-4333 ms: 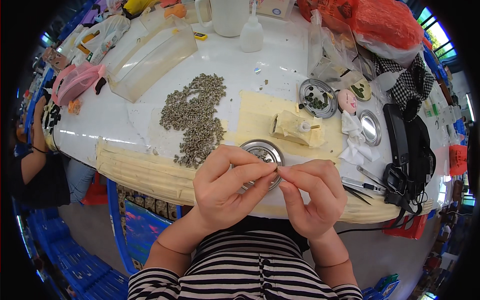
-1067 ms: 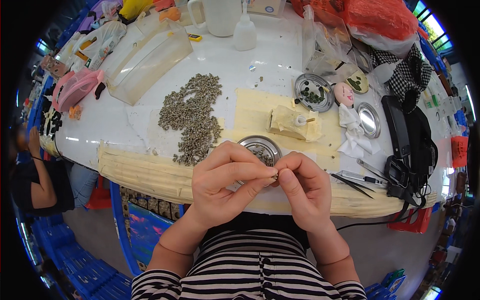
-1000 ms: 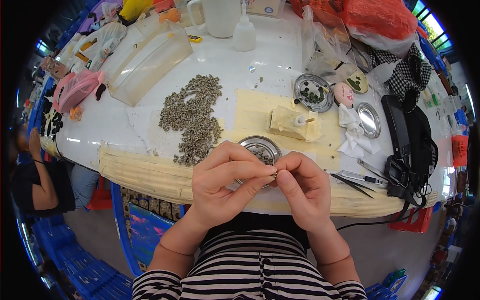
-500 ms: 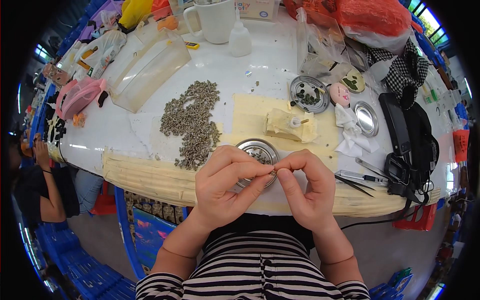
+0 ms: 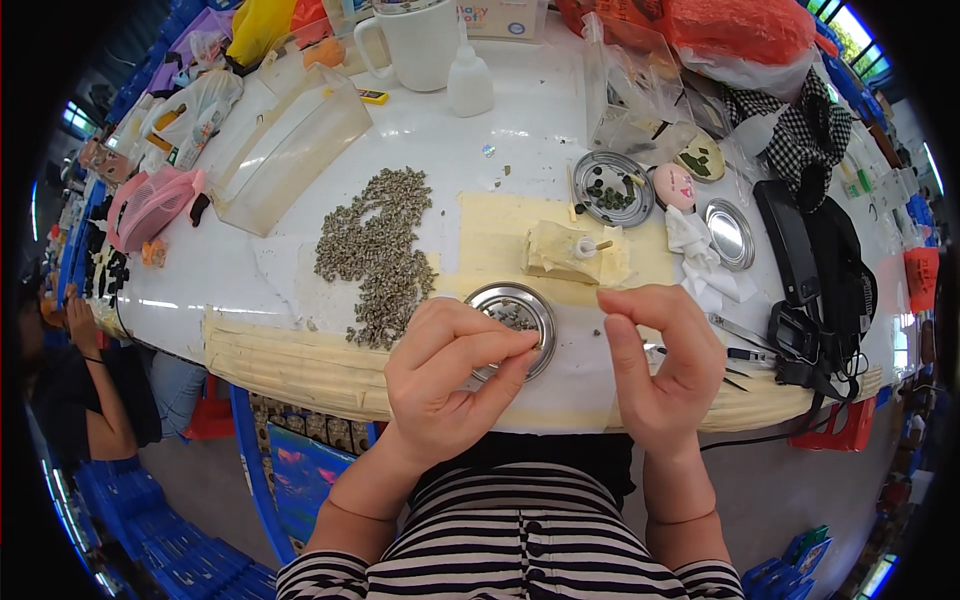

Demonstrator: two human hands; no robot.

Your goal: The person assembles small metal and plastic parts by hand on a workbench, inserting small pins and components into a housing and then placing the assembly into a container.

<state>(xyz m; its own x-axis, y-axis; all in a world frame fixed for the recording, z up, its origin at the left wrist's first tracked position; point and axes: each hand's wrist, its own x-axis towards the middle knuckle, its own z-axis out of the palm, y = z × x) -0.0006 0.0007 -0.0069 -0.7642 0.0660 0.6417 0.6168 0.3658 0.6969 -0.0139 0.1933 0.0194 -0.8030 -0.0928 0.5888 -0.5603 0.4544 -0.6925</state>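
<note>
My left hand (image 5: 448, 372) is closed in a pinch over the near rim of a round metal dish (image 5: 549, 318). Whatever its fingertips hold is too small to make out. Several tiny grey pieces (image 5: 513, 313) lie inside the dish. To the right of the dish, my right hand (image 5: 668, 365) has thumb and forefinger apart, with nothing visible between them. A single tiny dark piece (image 5: 597, 332) shows just left of the right thumb. Left of the dish spreads a large heap of small grey-brown metallic pieces (image 5: 370, 240) on the white table.
Beyond the dish sits a tape-covered block (image 5: 565, 253) with a small peg. Farther right are a dish of dark green pieces (image 5: 612, 190), a metal lid (image 5: 728, 235), tweezers (image 5: 738, 328) and a black strap bag (image 5: 830, 260). A clear tray (image 5: 290, 150) and white mug (image 5: 420, 50) stand behind.
My hands were together at the fingertips over the dish. The right hand has moved away to the right and its fingers have parted; the left stays pinched, nearly in place.
</note>
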